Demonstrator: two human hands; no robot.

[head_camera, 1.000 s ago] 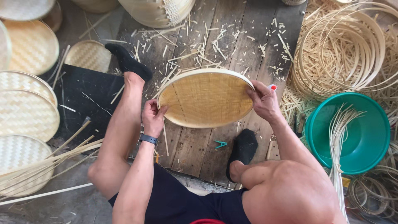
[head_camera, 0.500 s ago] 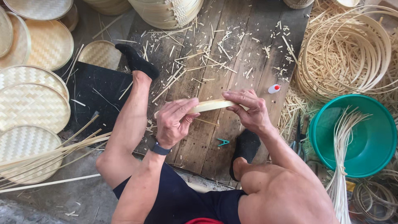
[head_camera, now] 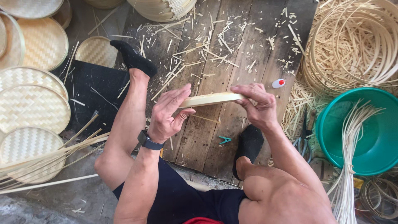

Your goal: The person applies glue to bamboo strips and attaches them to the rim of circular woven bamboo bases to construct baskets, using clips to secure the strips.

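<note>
Bamboo, pale and woven, the round flat tray (head_camera: 212, 99) now shows edge-on rather than face-up (tipped since a second ago), clamped between left hand (head_camera: 168, 116) and right hand (head_camera: 257, 105) above the plank floor (head_camera: 207, 137).

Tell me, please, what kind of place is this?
Probably a small bamboo-weaving workshop on the floor. Both hands hold a round woven tray edge-on; finished woven trays lie stacked at the side, coiled bamboo hoops lie heaped nearby, and splinters litter the wooden boards.
</note>
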